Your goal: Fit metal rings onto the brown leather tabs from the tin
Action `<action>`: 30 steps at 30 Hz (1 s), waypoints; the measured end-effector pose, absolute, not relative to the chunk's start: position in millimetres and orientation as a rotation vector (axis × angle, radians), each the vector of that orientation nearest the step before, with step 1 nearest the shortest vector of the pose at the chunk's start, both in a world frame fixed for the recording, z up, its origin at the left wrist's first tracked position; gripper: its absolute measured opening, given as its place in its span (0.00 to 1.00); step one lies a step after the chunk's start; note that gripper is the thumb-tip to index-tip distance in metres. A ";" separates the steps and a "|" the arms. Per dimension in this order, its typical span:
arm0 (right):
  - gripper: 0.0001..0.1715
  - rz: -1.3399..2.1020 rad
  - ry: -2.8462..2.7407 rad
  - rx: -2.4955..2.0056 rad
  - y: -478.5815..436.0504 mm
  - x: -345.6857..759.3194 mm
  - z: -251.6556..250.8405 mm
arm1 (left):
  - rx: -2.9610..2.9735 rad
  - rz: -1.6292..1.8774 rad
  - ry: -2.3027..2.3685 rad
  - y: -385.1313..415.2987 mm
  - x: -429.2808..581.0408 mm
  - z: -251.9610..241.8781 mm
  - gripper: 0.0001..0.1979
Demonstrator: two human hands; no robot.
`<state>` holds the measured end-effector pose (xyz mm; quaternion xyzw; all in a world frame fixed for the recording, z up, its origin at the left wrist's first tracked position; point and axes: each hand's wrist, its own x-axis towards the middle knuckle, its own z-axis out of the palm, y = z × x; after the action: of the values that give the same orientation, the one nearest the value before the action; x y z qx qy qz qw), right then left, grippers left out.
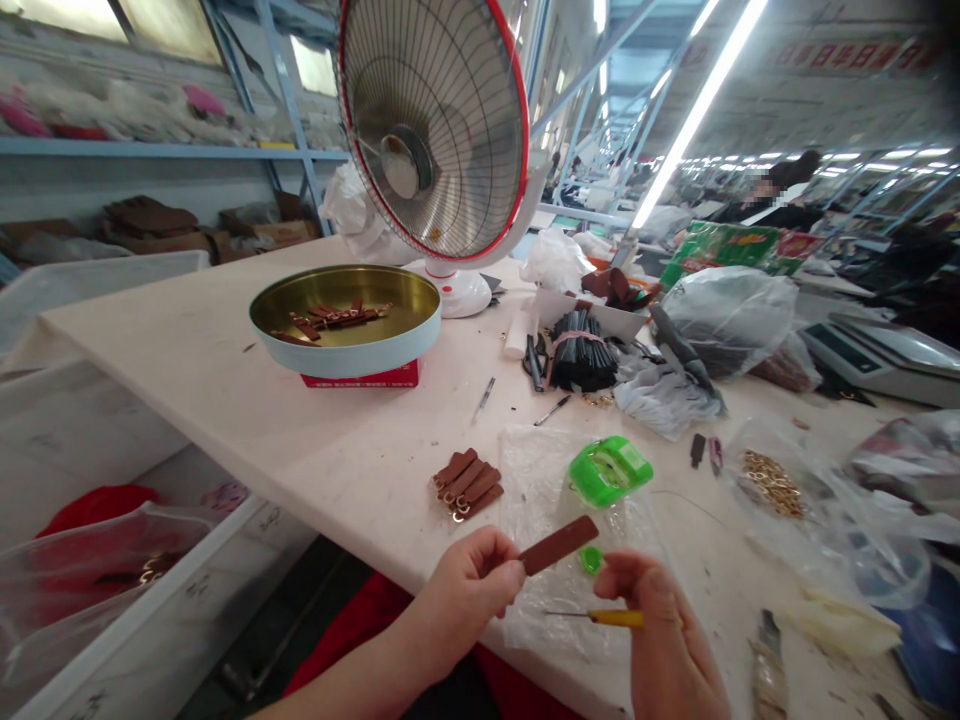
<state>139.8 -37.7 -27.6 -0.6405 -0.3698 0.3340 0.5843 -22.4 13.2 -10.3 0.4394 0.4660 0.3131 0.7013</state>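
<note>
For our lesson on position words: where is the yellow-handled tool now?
In the head view, the yellow-handled tool is low, right of centre, in the right hand, just below the brown strip.

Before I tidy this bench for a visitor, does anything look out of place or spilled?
Mildly, yes: the round tin overhangs the smaller red box beneath it, an odd perch. Two small dark pieces also lie alone beside the clear bag of gold parts, as if strayed.

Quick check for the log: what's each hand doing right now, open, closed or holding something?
Left hand: closed, pinching one end of a flat brown leather-like strip.
Right hand: closed, holding a yellow-handled tool with a thin metal shaft.
</note>
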 end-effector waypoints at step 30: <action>0.25 0.636 -0.540 -1.157 -35.9 144.6 12.2 | 0.947 0.577 0.927 7.3 -8.4 -18.3 0.20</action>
<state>144.6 -35.9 12.2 -0.5308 -0.2479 0.2916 0.7562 -8.4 7.3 -18.3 0.4335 0.4242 0.2640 0.7500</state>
